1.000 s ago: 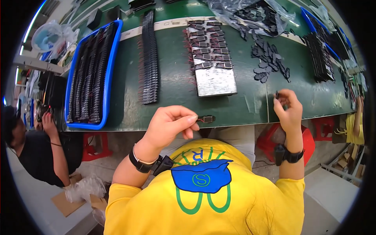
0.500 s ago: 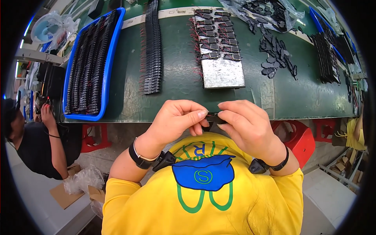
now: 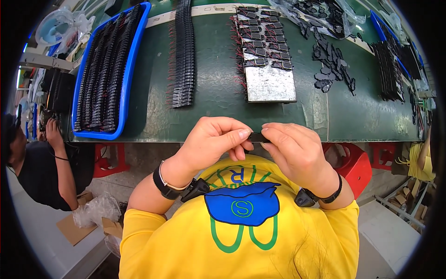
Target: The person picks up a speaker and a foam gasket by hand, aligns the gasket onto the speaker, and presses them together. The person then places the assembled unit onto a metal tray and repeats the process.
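My left hand (image 3: 211, 142) and my right hand (image 3: 295, 151) meet at the near edge of the green table (image 3: 213, 111), just in front of my chest. Both pinch one small black part (image 3: 258, 137) between thumb and fingers; most of it is hidden by my fingertips. Straight beyond my hands lies a grey metal plate (image 3: 269, 83) with rows of small black parts with red wires on its far half. A loose heap of black pieces (image 3: 332, 65) lies to the right of the plate.
A blue tray (image 3: 127, 69) full of black strips sits at the left, with a long row of black parts (image 3: 183, 56) beside it. More black parts (image 3: 392, 69) lie far right. Another person (image 3: 42, 162) in black sits at the left. Red stools (image 3: 355, 165) stand under the table.
My right hand came in from the right side of the table and joined my left hand on the small black part; both now hold it close together.
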Motion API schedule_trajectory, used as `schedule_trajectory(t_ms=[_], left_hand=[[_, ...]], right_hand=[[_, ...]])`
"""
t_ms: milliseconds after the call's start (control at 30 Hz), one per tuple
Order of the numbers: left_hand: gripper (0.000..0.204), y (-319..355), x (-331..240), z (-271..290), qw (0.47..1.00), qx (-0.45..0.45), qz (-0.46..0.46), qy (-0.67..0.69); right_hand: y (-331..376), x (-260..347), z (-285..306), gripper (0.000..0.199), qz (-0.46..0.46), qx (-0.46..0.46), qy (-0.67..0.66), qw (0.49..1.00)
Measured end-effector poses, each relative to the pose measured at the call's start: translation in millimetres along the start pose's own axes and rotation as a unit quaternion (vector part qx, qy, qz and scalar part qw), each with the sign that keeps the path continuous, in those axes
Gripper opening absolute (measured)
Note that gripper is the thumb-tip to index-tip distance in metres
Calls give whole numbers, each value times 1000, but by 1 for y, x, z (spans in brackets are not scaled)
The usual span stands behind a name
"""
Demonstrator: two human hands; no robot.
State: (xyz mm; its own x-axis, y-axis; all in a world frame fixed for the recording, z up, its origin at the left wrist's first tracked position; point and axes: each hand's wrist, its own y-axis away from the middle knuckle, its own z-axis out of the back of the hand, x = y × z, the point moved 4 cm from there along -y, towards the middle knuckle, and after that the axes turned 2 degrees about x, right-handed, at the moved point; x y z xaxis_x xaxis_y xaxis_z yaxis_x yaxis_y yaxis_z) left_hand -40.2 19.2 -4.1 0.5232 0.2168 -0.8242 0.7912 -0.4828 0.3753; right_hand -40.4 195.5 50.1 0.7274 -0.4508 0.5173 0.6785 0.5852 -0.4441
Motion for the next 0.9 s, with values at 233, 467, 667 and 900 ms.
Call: schedule_trajectory(t_ms=[233, 467, 667, 900], left_hand=[[19, 0, 1, -1, 1000, -11, -6, 6], [18, -1, 0, -3, 1000, -21, -5, 1], [18, -1, 1, -5, 1000, -25, -3, -6], [17, 1, 3, -7, 999, -30, -10, -9]], right_hand=[[1, 1, -2, 30, 15, -16, 23, 1000], [3, 2, -1, 29, 7, -28, 23, 999], [4, 3, -1, 29, 1, -20, 30, 999], [6, 2, -3, 28, -13, -35, 15, 999]])
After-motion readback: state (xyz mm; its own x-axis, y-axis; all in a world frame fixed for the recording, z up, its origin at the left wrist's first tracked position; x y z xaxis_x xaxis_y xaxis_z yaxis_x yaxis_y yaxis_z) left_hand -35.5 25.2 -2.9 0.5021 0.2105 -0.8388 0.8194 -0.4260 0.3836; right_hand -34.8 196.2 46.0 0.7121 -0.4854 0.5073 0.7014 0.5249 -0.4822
